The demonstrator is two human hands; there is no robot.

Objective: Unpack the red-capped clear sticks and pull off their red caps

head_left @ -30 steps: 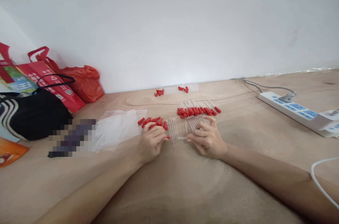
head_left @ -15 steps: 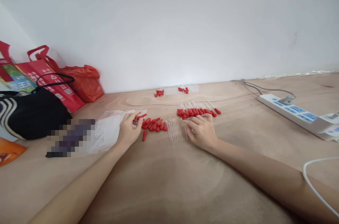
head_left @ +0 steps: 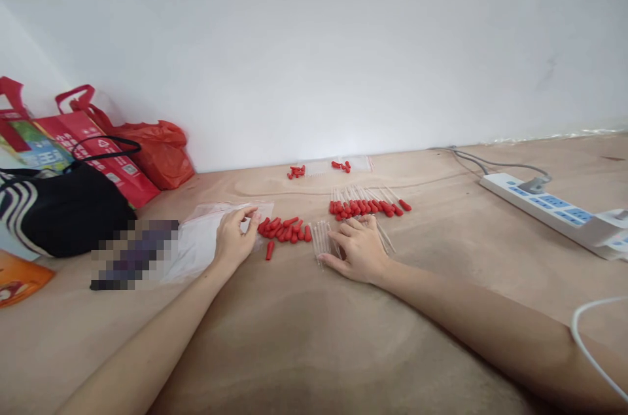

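Note:
My left hand (head_left: 235,235) hovers over the edge of a clear plastic zip bag (head_left: 193,241). Its thumb and forefinger curve toward each other, and no bulb shows between them. Beside those fingertips lies a pile of red rubber dropper bulbs (head_left: 287,230), with one loose bulb (head_left: 269,251) in front. My right hand (head_left: 360,248) rests spread over thin clear tubes (head_left: 321,238), its thumb at their near left ends. More tubes (head_left: 386,236) stick out right of the hand; its palm hides others. Beyond it lies a row of droppers with red bulbs (head_left: 363,207).
Near the wall is another clear bag (head_left: 318,167) with red bulbs. A white power strip (head_left: 544,202) with grey cables lies at right. A white cable (head_left: 576,320) crosses my right forearm. A black bag (head_left: 69,212) and red bags (head_left: 157,153) stand at left.
The red bulb that was in my left fingers no longer shows there. My right hand has moved slightly left and toward me, fingers spreading over the tubes; tubes now show on its right.

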